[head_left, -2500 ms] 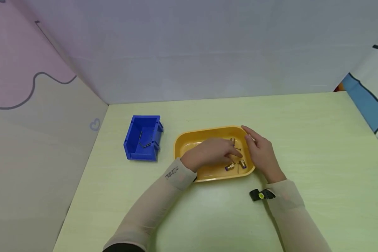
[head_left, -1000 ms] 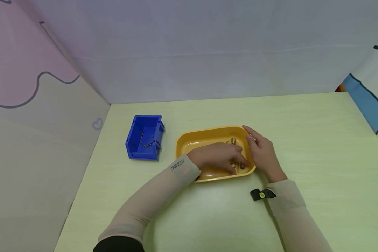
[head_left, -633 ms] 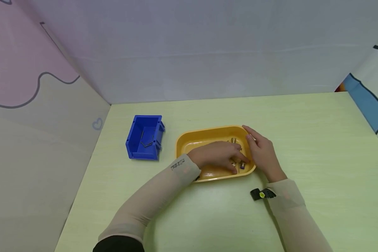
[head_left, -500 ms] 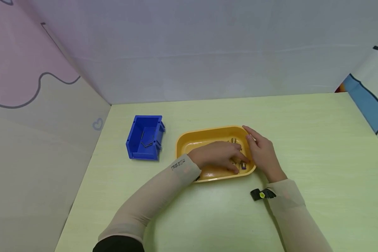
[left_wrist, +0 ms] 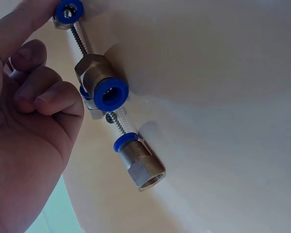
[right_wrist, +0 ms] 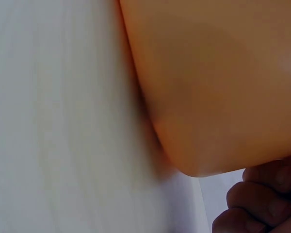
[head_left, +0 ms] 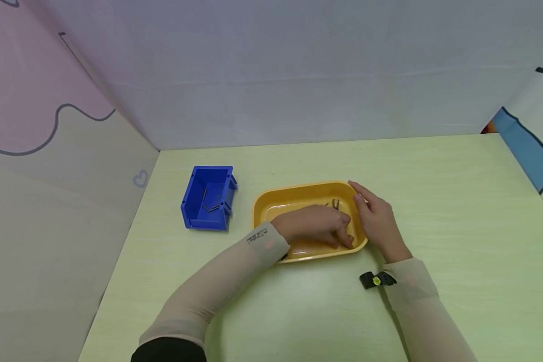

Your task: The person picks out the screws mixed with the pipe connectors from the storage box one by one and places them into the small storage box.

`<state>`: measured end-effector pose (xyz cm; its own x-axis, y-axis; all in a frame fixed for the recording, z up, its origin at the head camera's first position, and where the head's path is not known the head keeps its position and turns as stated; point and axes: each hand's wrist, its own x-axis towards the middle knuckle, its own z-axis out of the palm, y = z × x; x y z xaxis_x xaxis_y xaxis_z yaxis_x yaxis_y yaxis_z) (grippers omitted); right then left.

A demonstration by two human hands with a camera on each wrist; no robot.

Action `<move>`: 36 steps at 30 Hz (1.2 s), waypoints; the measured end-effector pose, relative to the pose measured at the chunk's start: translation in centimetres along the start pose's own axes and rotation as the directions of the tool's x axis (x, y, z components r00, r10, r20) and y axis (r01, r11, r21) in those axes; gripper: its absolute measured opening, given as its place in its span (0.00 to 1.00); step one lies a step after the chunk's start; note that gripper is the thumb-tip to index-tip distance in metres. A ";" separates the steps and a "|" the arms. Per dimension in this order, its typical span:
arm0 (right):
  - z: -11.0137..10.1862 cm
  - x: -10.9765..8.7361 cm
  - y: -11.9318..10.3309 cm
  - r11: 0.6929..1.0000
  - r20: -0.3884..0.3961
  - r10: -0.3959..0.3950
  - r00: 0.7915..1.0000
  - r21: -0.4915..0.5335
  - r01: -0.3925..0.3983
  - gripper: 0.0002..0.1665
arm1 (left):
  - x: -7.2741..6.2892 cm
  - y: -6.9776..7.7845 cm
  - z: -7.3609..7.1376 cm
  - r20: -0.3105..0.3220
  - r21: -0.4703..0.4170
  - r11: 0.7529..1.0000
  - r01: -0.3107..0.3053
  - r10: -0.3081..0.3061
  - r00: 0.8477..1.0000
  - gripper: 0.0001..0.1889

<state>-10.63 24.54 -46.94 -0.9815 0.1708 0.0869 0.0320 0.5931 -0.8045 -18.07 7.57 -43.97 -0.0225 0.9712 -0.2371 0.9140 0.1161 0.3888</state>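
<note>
A yellow tray [head_left: 271, 206] stands on the table with brass push-in fittings with blue collars and threaded screws in it. My left hand [head_left: 314, 223] reaches into its right part, fingers pointing down. In the left wrist view, one digit stretches to a fitting [left_wrist: 69, 10] at the top while other fingers curl; its tip is cut off, so a pinch cannot be seen. Below lie a screw [left_wrist: 79, 41], a hexagonal fitting [left_wrist: 97, 77] and another fitting [left_wrist: 140, 165]. My right hand [head_left: 380, 221] grips the tray's right end, thumb at the rim.
A blue bin [head_left: 208, 198] with several thin metal screws [head_left: 211, 207] in it stands left of the tray. Pale wall sheets [head_left: 298, 75] bound the table [head_left: 457, 211] at the back and sides. A black strap device [head_left: 376, 279] sits at the right wrist.
My left hand has moved rightward within the tray, and its index finger now bends down over the fitting at the right. My right hand and the tray stay put.
</note>
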 end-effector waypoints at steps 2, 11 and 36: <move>0.0 0.0 0.0 1.000 -0.001 0.004 1.000 0.001 -0.004 0.25 | 0.0 0.1 0.0 0.013 0.005 1.000 0.002 -0.002 1.000 0.13; 0.0 -0.1 -0.2 1.000 0.004 0.016 1.000 0.001 -0.016 0.25 | 0.0 0.1 0.2 -0.004 0.039 0.999 0.024 -0.024 1.000 0.12; -0.1 0.0 -0.3 1.000 0.012 0.013 1.000 0.015 -0.013 0.25 | -0.1 0.2 0.2 -0.068 0.074 0.997 0.036 -0.031 0.997 0.05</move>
<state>-10.59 24.41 -46.61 -0.9832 0.1690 0.0692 0.0422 0.5788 -0.8144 -17.85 7.50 -44.04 -0.0786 0.9790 -0.1879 0.9402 0.1355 0.3126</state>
